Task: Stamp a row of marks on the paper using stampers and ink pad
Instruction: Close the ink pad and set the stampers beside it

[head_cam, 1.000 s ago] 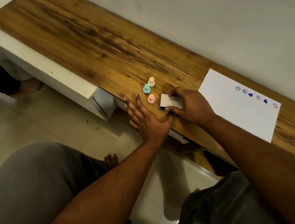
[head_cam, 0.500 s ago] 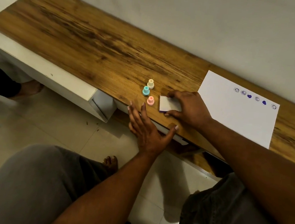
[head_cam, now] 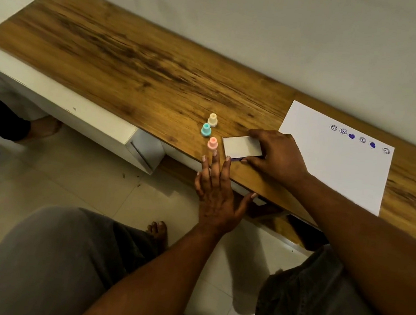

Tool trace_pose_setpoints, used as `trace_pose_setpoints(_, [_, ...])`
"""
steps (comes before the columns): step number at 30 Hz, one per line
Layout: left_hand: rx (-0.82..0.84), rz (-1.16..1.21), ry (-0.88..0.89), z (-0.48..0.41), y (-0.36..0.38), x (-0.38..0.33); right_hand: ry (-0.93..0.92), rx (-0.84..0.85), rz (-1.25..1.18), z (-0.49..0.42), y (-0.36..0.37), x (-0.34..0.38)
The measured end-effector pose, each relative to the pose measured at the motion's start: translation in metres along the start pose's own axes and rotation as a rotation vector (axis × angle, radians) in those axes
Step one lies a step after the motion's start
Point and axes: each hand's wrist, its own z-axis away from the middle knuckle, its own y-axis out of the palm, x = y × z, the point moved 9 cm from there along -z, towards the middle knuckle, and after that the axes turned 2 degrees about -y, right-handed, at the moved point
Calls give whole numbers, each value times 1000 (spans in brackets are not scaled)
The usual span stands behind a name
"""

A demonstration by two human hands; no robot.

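A white sheet of paper (head_cam: 331,170) lies on the wooden desk (head_cam: 124,63) at the right, with a row of several purple marks (head_cam: 351,136) near its far edge. The ink pad (head_cam: 241,147), with its white lid down, lies left of the paper; my right hand (head_cam: 275,155) grips it from the right. Three small stampers stand upright to its left: cream (head_cam: 213,119), teal (head_cam: 206,129) and pink (head_cam: 212,143). My left hand (head_cam: 217,192) hovers flat and empty over the desk's front edge, fingertips just below the pink stamper.
A white wall runs along the desk's far side. A white cabinet (head_cam: 116,130) sits under the desk at left. My knees and the tiled floor (head_cam: 80,183) fill the lower part of the view.
My left hand has pulled back from the desk toward me and off the ink pad. My right hand stays on the ink pad.
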Motion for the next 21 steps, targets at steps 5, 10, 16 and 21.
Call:
trace_pose_setpoints(5, [61,-36,30,4,6,-2,-9,-24,-29,0,-1,1])
trace_pose_setpoints(10, [80,-68,30,4,6,-2,-1,-24,-66,-1,2,-4])
trace_pose_setpoints(16, [79,-55,27,1,4,-5,-64,30,21,-3,3,2])
trace_pose_setpoints(21, [88,-37,32,2,3,-7,-135,74,159,-8,5,6])
